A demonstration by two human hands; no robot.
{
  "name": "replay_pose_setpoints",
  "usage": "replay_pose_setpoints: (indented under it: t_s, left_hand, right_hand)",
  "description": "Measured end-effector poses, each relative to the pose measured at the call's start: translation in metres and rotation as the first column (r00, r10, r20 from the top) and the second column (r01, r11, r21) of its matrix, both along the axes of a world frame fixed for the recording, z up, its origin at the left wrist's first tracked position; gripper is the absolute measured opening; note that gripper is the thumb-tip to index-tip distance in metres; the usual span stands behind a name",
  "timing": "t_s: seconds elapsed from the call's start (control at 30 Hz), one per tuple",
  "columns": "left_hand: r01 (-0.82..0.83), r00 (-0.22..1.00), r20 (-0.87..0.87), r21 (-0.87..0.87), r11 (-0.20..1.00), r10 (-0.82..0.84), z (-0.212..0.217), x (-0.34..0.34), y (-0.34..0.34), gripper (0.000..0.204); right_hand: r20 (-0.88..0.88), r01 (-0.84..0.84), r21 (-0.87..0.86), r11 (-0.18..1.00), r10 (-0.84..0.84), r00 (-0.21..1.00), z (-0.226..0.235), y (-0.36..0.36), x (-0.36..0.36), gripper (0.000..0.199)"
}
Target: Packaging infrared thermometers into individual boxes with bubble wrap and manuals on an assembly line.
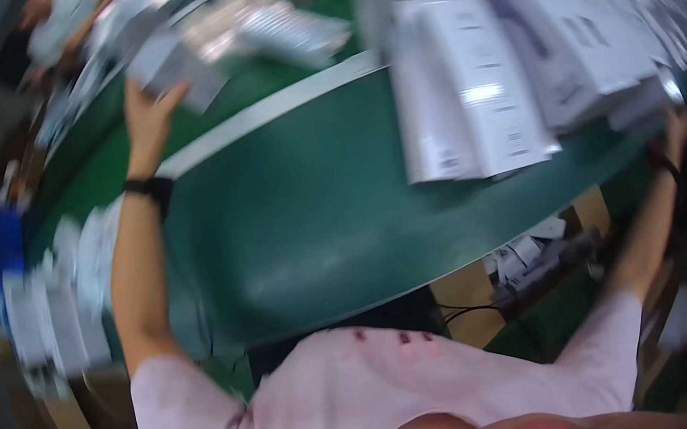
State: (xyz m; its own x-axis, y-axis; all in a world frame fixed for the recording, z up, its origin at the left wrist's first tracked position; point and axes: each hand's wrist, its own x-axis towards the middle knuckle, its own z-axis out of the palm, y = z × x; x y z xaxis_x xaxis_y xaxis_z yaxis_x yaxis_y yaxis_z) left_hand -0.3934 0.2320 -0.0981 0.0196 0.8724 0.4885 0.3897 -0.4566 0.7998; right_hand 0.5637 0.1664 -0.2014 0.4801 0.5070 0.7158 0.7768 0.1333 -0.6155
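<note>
From my remote seat I make out a pale grey rectangular carton [179, 67], gripped at its near left edge by the left hand [149, 120] and angled askew across the far green surface [251, 95] (blur hides its flaps from me). At the right hand [679, 129] I see a small glossy item [670, 84], too smeared to identify.
</note>
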Motion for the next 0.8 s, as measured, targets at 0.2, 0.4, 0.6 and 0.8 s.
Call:
replay_pose_setpoints:
  t_s: [0.2,0.4,0.6,0.8]
  left_hand:
    - [-0.017,0.748,-0.574,0.485,0.874,0.333,0.059,-0.009,-0.109,0.077]
    - [-0.047,0.912,-0.316,0.55,0.834,0.26,0.07,-0.04,-0.188,0.081]
    - [0.18,0.112,-0.85,0.526,0.831,0.514,0.084,-0.045,-0.214,0.059]
    - [0.446,-0.224,-0.807,0.415,0.793,0.547,0.087,-0.036,-0.178,0.045]
  right_hand:
    - [-0.147,0.021,0.547,0.837,0.071,0.986,0.11,-0.096,-0.09,0.035]
    - [0.376,-0.572,0.397,0.718,0.441,0.815,0.198,-0.189,-0.534,0.027]
    - [0.289,-0.608,0.334,0.72,0.536,0.793,0.206,-0.158,-0.672,0.044]
    - [0.264,-0.379,-0.413,0.828,0.507,0.821,0.131,0.085,-0.706,0.07]
